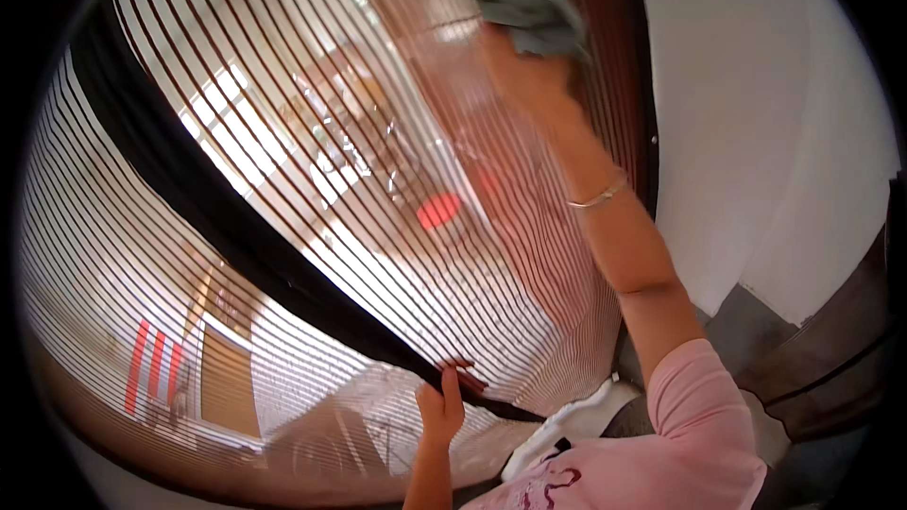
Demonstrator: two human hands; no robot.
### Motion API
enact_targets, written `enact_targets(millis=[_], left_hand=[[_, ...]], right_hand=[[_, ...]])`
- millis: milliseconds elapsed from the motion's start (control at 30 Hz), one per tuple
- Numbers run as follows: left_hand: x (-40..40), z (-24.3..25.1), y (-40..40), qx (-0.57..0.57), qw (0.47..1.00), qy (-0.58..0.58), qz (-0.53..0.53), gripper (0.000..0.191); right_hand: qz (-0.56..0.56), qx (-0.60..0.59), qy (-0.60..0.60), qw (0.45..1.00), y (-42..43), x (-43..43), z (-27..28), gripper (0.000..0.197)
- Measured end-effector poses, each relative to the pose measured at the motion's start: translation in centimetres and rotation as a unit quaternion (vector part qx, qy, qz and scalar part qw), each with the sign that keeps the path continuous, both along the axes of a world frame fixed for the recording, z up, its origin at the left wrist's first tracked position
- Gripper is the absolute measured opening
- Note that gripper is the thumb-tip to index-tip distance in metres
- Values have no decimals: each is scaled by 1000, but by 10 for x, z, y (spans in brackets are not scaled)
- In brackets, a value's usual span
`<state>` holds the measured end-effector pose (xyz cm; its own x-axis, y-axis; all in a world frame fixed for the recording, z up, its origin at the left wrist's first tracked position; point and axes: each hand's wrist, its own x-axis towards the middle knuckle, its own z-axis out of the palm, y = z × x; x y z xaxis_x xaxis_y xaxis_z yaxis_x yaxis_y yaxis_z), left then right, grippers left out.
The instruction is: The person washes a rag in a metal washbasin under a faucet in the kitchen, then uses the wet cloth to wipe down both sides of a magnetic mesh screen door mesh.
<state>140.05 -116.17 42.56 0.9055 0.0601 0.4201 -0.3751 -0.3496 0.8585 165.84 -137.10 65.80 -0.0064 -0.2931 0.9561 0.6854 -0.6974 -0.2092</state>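
Note:
A sheer striped screen curtain (397, 283) with a broad black band (234, 234) hangs before me. My left hand (445, 400) grips the lower part of the black band, with its fingertips partly hidden behind the mesh. High up, my right hand (531, 49) is raised with the arm stretched, a grey-green cloth (528, 3) in it, against or close to the reddish-brown door or frame panel at the curtain's right side. Both the cloth and that hand are blurred; the fingers are mostly covered by the cloth.
A white wall (744, 85) rises at the right, with a dark floor and brown furniture below it. Through the curtain show a bright window (241, 134), a round red object (439, 211) and a pale floor. White fabric (567, 425) lies low beside my body.

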Motion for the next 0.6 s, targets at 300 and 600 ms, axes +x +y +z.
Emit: enact_targets(millis=[300, 600], left_hand=[[-5, 18, -15, 26, 999, -23, 42, 23], [-4, -4, 3, 87, 988, 47, 115, 26]], right_hand=[[67, -348, -219, 909, 56, -64, 98, 23], [-64, -48, 303, 950, -53, -59, 187, 24]])
